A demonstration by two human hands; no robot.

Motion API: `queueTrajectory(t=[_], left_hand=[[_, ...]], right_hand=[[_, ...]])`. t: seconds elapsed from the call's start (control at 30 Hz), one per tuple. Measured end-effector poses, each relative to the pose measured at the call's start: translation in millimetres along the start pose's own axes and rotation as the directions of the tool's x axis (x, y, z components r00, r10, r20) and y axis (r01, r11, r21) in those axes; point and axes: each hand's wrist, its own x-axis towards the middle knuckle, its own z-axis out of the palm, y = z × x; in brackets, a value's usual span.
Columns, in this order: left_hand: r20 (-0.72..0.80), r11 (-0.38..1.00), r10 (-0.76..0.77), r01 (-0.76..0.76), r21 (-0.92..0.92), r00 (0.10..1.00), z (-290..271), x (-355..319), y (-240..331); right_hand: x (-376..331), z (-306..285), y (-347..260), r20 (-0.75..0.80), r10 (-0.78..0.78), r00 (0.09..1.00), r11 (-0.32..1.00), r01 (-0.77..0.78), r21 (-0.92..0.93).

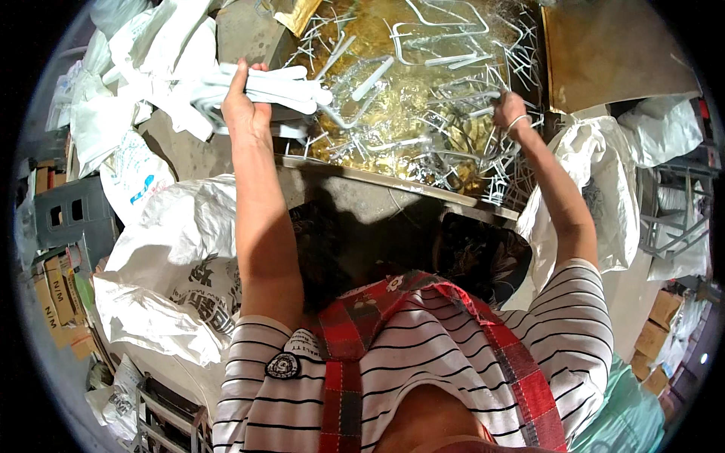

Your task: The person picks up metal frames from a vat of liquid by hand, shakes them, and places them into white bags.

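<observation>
My left hand (pixel 248 109) is closed round a bundle of long white plastic pieces (pixel 283 84) with rounded ends, the thumb lying over the top. The bundle is above the left edge of a wide, shallow tub of water (pixel 404 180). Over the tub's right side my right hand (pixel 510 112) has its fingers curled together at the end of a pale plastic strip (pixel 472 100); the fingertips are partly hidden. White bent plastic pieces (pixel 374 78) and a white U-shaped frame (pixel 442 32) lie in the rippling water. Thin white sprues (pixel 521 53) crowd the tub's right edge.
White plastic sacks (pixel 170 257) stand at my left, and another white sack (pixel 593 181) is at the tub's right. A brown board (pixel 615 57) lies beyond it. Cardboard boxes (pixel 60 298) and a dark crate (pixel 75 215) are farther left. A green bag (pixel 623 408) sits behind at right.
</observation>
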Motion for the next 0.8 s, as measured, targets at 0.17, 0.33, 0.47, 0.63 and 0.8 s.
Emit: queueTrajectory(t=[0.17,0.33,0.47,0.63,0.8], left_hand=[[0.263,0.792,-0.114,-0.073,0.606,0.958,36.4,-34.2,-26.1],[0.520,0.745,-0.200,-0.215,0.631,0.830,47.9,-63.7,-50.9],[0.467,0.716,-0.280,-0.141,0.683,0.839,41.9,-58.6,-42.9],[0.250,0.643,-0.136,-0.107,0.759,0.958,45.4,-55.6,-15.1],[0.111,0.894,-0.033,-0.020,0.447,0.993,35.3,-42.2,34.4]], right_hand=[[-9.5,-72.3,-98.4,-0.049,-0.562,0.826,0.784,0.512,-0.351],[9.2,-75.9,-207.9,-0.043,-0.838,0.544,0.544,0.826,-0.150],[21.2,-70.4,-256.5,0.019,-0.899,0.437,0.436,0.899,-0.044],[40.1,-38.7,-253.9,-0.374,-0.764,0.525,0.502,0.849,0.167],[78.7,55.1,-202.6,0.082,-0.726,0.683,0.664,0.727,-0.175]])
